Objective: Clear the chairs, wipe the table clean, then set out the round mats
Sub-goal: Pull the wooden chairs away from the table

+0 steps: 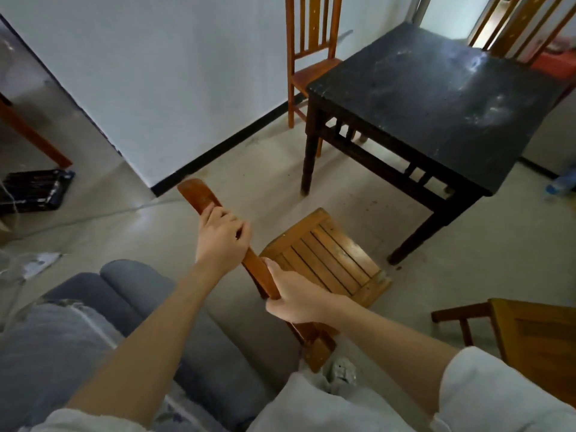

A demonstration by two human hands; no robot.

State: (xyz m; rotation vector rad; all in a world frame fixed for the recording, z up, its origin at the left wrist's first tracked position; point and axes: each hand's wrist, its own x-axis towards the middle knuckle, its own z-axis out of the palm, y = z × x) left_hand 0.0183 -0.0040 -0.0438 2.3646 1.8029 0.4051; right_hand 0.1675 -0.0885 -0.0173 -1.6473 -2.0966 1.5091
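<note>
A wooden chair [330, 254] with a slatted seat stands on the floor in front of me, a short way from the near corner of the dark square table [436, 98]. My left hand [223, 236] is closed over the chair's top rail near its far end. My right hand [296, 293] grips the same rail lower down, nearer to me. The tabletop is black with pale dusty smears. No round mats are in view.
A second wooden chair [308, 57] stands against the white wall behind the table. A third [526, 29] is at the table's far right, and another wooden seat [536, 332] is at lower right. A dark tray [31, 190] lies on the floor at left. Grey cushions [134, 294] are beside my legs.
</note>
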